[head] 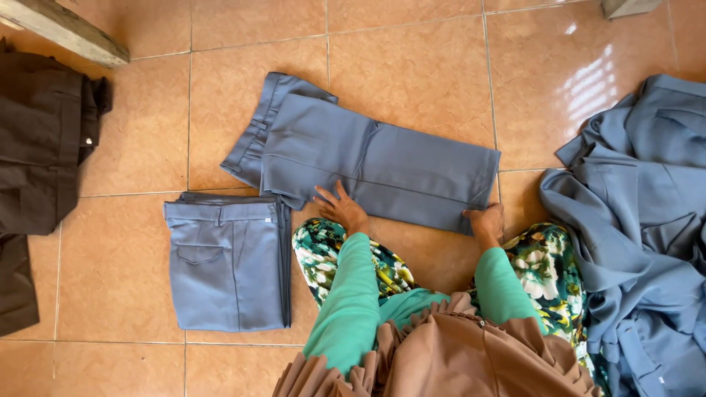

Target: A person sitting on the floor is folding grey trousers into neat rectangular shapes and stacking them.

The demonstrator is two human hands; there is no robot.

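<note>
A pair of grey-blue trousers lies folded in half lengthwise on the tiled floor, waistband to the left. My left hand rests flat on its near edge at the middle, fingers spread. My right hand presses the near right corner, where the legs are folded over. Both arms wear green sleeves. My knees, in floral fabric, sit just below the trousers.
A neatly folded stack of grey-blue trousers lies at the left of my knees. A loose heap of the same garments fills the right side. Dark brown clothing lies at far left, below a wooden beam.
</note>
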